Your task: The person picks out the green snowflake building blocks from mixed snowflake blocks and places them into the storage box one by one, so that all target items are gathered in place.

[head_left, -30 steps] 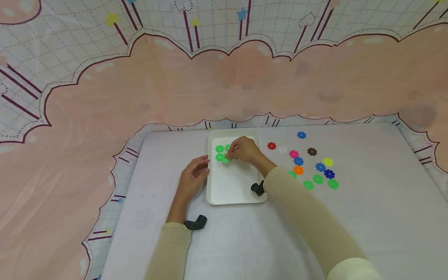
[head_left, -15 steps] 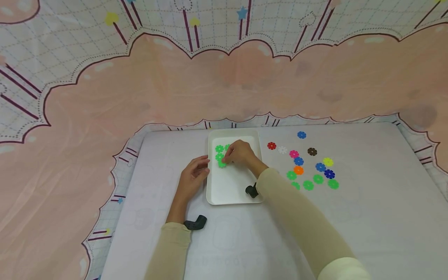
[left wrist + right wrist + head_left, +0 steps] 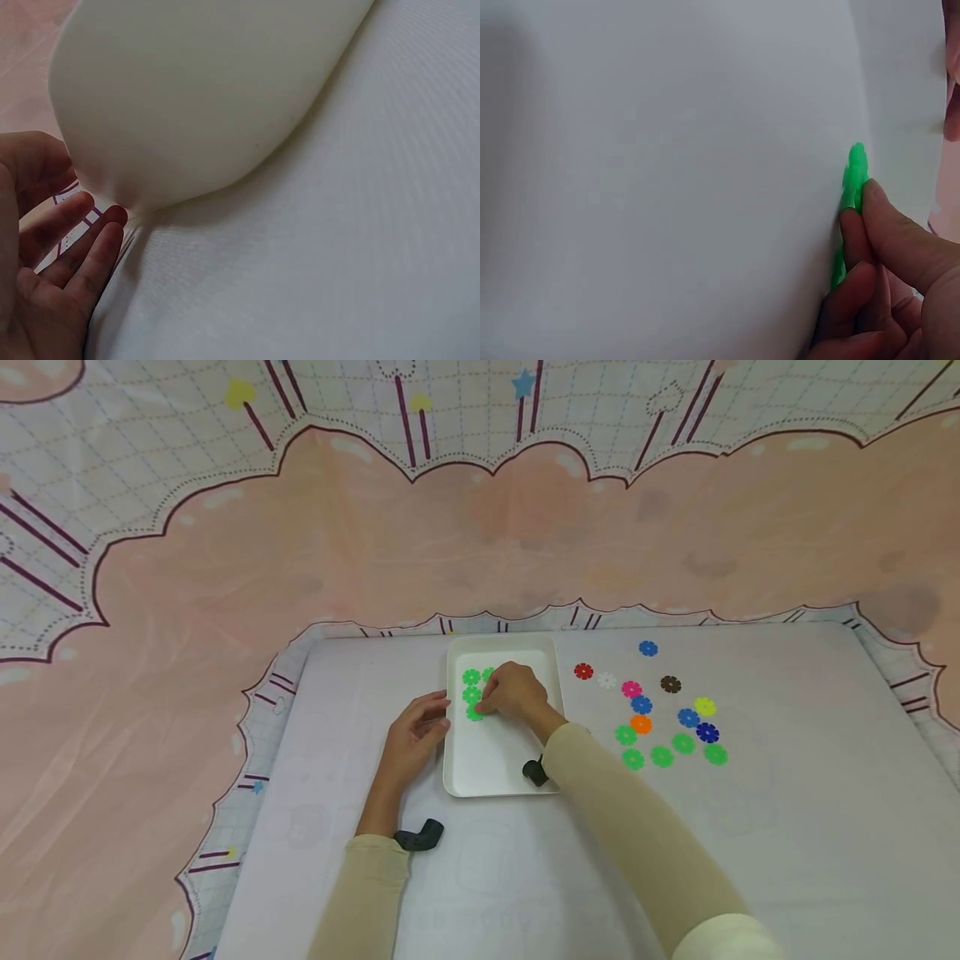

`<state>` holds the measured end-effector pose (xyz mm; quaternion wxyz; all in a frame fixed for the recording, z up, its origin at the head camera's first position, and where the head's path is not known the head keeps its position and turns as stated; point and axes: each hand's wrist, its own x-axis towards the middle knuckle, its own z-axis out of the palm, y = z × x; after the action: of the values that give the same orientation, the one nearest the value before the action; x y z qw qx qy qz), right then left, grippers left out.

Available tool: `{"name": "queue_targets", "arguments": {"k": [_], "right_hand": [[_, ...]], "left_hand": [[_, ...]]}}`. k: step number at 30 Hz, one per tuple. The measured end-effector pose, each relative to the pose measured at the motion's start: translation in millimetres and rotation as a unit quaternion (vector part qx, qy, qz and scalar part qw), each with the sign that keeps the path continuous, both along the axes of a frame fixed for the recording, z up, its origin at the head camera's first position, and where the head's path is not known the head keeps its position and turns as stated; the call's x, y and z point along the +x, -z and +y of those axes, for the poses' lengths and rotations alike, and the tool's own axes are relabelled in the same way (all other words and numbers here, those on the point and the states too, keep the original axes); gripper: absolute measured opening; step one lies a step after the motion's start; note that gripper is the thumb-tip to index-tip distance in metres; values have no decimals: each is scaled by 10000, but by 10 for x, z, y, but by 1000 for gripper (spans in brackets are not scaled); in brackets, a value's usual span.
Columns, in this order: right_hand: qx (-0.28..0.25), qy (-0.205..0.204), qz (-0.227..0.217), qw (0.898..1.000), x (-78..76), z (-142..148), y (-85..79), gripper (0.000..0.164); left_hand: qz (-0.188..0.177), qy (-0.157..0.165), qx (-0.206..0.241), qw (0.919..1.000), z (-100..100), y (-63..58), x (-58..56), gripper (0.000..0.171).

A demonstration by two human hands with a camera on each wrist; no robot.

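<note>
In the head view, my right hand [image 3: 516, 695] is over a white rectangular tray [image 3: 498, 768]. Its thumb and fingertips pinch a green snowflake disc [image 3: 856, 169], low against the tray floor beside the left wall. Further green snowflake discs [image 3: 471, 677] lie flat in the tray's upper left, the pinched one at the bottom of their column. The right hand partly covers this group. My left hand [image 3: 414, 735] stays at the tray's left side, fingers loosely bent, with fingertips [image 3: 114, 216] against the outer wall in the left wrist view.
Right of the tray, several loose discs lie on the white table: red [image 3: 583, 671], pink [image 3: 632, 689], orange [image 3: 641, 724], brown [image 3: 671, 684], yellow [image 3: 704, 706], blues, a white one and several greens [image 3: 662, 757]. A patterned cloth hangs behind the table.
My right hand has shifted slightly left and toward me, bringing the green disc down below the others in the left column. The left hand keeps its place at the tray.
</note>
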<state>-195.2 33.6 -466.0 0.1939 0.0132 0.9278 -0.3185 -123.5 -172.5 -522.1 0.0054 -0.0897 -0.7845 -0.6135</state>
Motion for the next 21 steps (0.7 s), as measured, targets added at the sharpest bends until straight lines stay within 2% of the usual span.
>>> {"name": "queue_targets", "arguments": {"k": [12, 21], "right_hand": [[208, 148, 70, 9996, 16, -38, 22, 25], [364, 197, 21, 9991, 12, -63, 16, 26]], "left_hand": [[70, 31, -113, 9999, -10, -1, 11, 33], [-18, -18, -48, 10000, -9, 7, 9, 31]]}}
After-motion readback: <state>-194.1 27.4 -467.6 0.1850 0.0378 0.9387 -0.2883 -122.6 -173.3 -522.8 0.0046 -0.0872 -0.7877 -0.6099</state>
